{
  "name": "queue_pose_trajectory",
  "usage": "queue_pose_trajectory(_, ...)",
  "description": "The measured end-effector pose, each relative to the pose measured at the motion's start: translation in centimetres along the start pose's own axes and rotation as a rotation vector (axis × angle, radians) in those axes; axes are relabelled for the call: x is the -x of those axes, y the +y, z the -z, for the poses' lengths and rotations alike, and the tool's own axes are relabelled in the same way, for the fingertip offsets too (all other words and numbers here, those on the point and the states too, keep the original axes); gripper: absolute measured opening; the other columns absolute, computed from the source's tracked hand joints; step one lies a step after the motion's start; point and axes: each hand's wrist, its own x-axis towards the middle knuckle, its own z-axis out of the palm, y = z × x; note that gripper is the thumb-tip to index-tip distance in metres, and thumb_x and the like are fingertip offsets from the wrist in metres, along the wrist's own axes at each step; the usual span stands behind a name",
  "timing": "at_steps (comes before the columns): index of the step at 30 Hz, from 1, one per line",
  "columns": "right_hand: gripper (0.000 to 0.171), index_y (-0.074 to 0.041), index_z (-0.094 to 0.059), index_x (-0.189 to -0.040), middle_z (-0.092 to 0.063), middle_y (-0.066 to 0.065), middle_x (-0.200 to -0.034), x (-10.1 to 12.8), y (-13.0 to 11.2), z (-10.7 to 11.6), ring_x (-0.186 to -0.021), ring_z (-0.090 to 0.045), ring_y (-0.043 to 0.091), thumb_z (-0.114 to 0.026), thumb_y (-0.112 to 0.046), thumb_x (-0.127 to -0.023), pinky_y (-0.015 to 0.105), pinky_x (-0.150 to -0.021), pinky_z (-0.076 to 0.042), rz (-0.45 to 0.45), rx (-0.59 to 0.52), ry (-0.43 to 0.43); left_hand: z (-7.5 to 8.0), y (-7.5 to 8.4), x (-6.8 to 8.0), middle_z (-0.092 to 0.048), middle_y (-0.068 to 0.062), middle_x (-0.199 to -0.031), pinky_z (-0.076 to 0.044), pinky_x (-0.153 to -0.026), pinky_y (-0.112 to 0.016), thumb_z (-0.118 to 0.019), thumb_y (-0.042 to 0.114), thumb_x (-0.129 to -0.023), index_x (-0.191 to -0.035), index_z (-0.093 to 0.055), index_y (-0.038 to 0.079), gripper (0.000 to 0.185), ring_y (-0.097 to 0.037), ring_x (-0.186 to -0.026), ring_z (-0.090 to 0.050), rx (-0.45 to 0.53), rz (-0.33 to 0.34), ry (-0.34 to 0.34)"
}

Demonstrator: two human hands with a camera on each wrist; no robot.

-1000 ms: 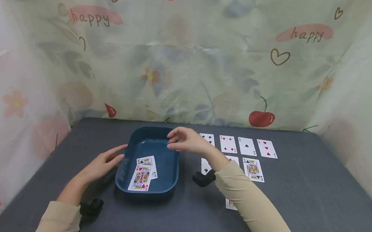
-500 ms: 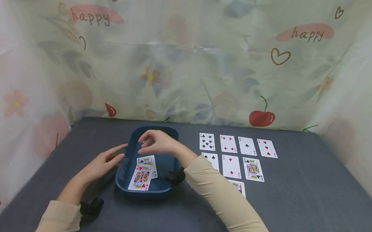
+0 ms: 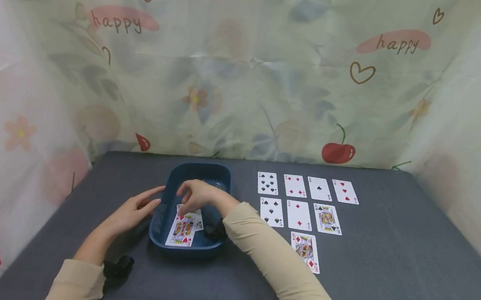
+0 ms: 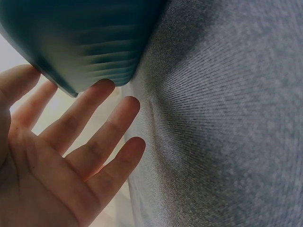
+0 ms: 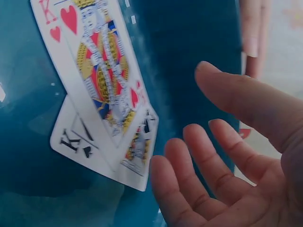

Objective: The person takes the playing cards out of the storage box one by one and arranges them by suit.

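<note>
King of spades (image 5: pixel 102 151) apparently under king of hearts (image 5: pixel 97 71); head view hides it.

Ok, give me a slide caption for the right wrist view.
Open right hand hovering beside two kings in a blue tray.

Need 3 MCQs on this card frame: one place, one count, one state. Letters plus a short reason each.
1. Where is the king of hearts?
A in the blue tray
B on the table
C in a hand

2. How many cards lie in the tray?
A one
B two
C four

3. The right hand is:
A gripping a card
B open over the tray
C flat on the table

Key: 1 A, it lies on the tray floor. 2 B, the king of hearts overlaps a black king. 3 B, the right wrist view shows spread, empty fingers.
</note>
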Motion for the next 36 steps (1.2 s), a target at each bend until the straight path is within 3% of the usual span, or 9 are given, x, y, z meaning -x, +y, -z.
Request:
queue_pose_trajectory(4,0.052,-0.005,-0.055,-0.117,-0.062,0.014,-0.110,-0.5,0.2,-0.7,-0.077,-0.056,0.013,-0.079,-0.009,-0.071,0.020,-0.063,-0.047,-0.024,0.082,-0.006,0.1,-0.2,0.0,-0.047,-0.027,-0.137,-0.041,-0.098,-0.056,-0.041,0.036,-0.099,-0.147,-0.028,0.015,0.054,-0.037,-0.110,-0.059,0.001,-0.014,0.006)
queue_pose_trajectory(10,0.062,-0.010,-0.053,-0.119,-0.060,0.007,-0.111,-0.6,0.2,-1.5,-0.091,-0.055,0.014,-0.084,-0.015,-0.066,0.024,-0.079,-0.048,-0.071,0.258,-0.010,0.0,-0.3,-0.2,-0.046,-0.028,-0.138,-0.041,-0.099,-0.057,-0.041,0.037,-0.099,-0.147,-0.028,0.014,0.055,-0.037,-0.110,-0.059,0.008,-0.038,0.010)
queue_pose_trajectory(19,0.067,-0.014,-0.050,-0.122,-0.056,0.005,-0.119,-0.4,0.0,-2.0,-0.102,-0.052,0.015,-0.086,-0.021,-0.065,0.028,-0.091,-0.046,-0.084,0.423,-0.032,0.0,-0.1,0.0,-0.045,-0.028,-0.138,-0.040,-0.099,-0.058,-0.041,0.040,-0.099,-0.147,-0.027,0.015,0.056,-0.038,-0.112,-0.058,0.002,-0.020,0.003)
queue_pose_trajectory(25,0.063,-0.013,-0.052,-0.119,-0.057,0.005,-0.118,-0.4,-0.1,-2.0,-0.099,-0.052,0.014,-0.085,-0.021,-0.066,0.029,-0.091,-0.047,-0.093,0.412,-0.029,0.0,-0.2,0.1,-0.043,-0.027,-0.140,-0.040,-0.099,-0.059,-0.041,0.041,-0.099,-0.148,-0.026,0.016,0.057,-0.039,-0.114,-0.057,-0.007,-0.007,-0.003)
queue_pose_trajectory(30,0.052,-0.012,-0.055,-0.112,-0.058,0.004,-0.110,-0.4,0.0,-1.8,-0.090,-0.052,0.013,-0.083,-0.017,-0.069,0.024,-0.079,-0.047,-0.060,0.376,-0.024,0.0,-0.1,0.1,-0.042,-0.027,-0.141,-0.040,-0.098,-0.059,-0.041,0.038,-0.099,-0.148,-0.026,0.017,0.055,-0.039,-0.114,-0.056,-0.006,-0.005,-0.008)
queue_pose_trajectory(36,0.042,-0.010,-0.053,-0.114,-0.059,0.006,-0.100,0.0,-0.3,-0.8,-0.080,-0.058,0.013,-0.074,-0.006,-0.077,0.022,-0.065,-0.050,-0.013,0.188,-0.038,0.1,0.0,0.1,-0.046,-0.027,-0.138,-0.041,-0.098,-0.057,-0.041,0.036,-0.099,-0.148,-0.027,0.016,0.054,-0.035,-0.110,-0.059,-0.014,-0.004,0.000)
